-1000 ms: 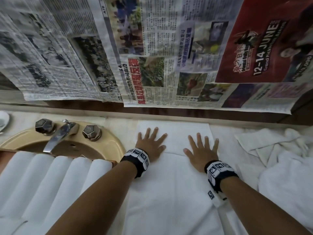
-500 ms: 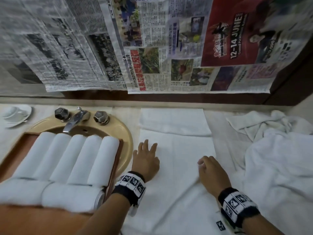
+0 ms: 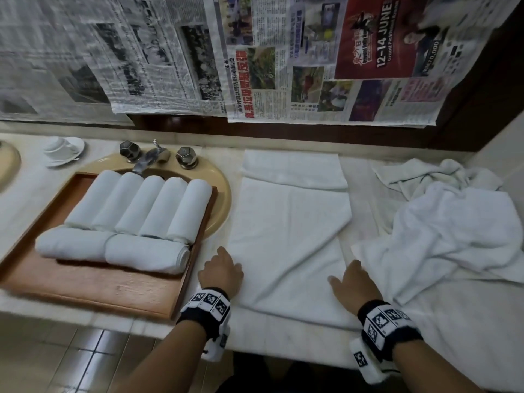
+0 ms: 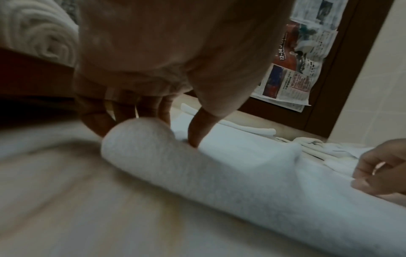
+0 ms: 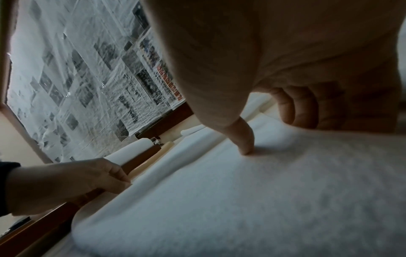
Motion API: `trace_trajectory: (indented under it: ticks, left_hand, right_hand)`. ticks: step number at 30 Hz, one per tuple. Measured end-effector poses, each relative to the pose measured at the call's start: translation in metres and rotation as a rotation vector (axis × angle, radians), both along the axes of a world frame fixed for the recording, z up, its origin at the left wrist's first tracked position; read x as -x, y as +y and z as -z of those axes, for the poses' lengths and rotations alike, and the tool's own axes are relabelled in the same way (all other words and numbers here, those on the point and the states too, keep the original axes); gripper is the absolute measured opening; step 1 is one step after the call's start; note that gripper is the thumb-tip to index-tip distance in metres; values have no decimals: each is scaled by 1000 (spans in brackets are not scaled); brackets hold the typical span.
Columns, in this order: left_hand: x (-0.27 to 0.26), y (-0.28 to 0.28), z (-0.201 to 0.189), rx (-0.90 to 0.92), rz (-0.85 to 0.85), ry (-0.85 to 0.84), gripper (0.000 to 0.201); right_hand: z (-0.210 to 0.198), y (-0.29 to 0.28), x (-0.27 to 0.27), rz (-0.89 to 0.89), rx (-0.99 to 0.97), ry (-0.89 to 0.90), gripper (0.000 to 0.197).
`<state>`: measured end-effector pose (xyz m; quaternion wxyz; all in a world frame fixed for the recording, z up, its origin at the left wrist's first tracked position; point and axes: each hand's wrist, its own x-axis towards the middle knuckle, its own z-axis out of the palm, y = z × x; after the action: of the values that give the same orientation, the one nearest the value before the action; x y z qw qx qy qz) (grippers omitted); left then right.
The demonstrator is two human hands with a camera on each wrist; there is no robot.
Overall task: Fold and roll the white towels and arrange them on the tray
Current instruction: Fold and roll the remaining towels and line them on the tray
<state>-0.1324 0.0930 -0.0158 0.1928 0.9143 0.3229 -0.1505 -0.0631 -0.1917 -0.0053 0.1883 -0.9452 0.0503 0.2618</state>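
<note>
- Long white terry towel (image 3: 289,236): flat on the pale stone counter (image 3: 25,199), just right of the tray; far end folded over.
- Brown rectangular wooden tray (image 3: 93,287): holds seven rolled white towels (image 3: 136,205).
- Left hand (image 3: 221,272): fingers curled under the towel's left edge, thumb on top, pinching it.
- Right hand (image 3: 353,287): fingers curled at the towel's right edge, thumb pressing down.
</note>
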Motion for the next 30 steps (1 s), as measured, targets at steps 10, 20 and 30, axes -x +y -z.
trace_trajectory:
  ticks: [10, 20, 30]
  left_hand:
    - [-62, 27, -74, 507, -272, -614, 42]
    - [-27, 37, -5, 454, -161, -107, 34]
    - [-31, 43, -51, 542, -115, -556, 53]
  right_hand:
    - [-58, 15, -53, 354, -407, -272, 48]
    - [-13, 4, -18, 159, -247, -18, 46]
    - [-37, 17, -22, 360, -528, -131, 12]
